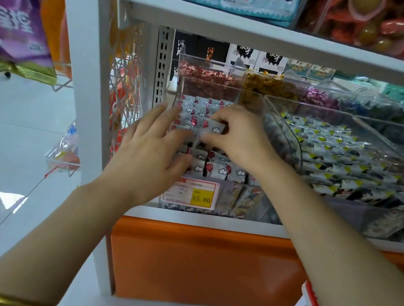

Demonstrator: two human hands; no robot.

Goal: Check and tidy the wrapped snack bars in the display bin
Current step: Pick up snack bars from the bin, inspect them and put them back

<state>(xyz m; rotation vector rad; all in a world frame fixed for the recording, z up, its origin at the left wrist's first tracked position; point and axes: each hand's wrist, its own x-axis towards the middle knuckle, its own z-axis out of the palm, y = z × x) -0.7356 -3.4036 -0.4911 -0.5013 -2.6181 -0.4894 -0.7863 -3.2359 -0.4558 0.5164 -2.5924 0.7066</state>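
Your right fingers [222, 115] were curled down and pinched one wrapped snack bar [213, 127], a silvery packet with a red spot and a white cloud. It was held a little above the rest and lay about level. Your right hand [240, 138] sat over the middle of the display bin [254, 201], back upward.

Your left fingers [160, 115] were spread wide and straight and held nothing. Their tips reached the bin's left side, though the blur made it hard to tell whether they touched the wall or the packets. Your left hand [149, 154] covered the near left corner of the bin, its thumb lying against the upright front row of snack bars [219, 170]. More of the same bars stood in rows toward the back.

A price tag [190, 193] reading 15.80 was fixed on the clear front wall, partly behind your left hand. Just beside it on the right, a neighbouring bin [345, 214] held black, white and yellow packets [342, 155]. Both bins stood on a white shelf [211, 219] with an orange panel [203, 265] below. A gold bangle [8, 300] ringed your left forearm.
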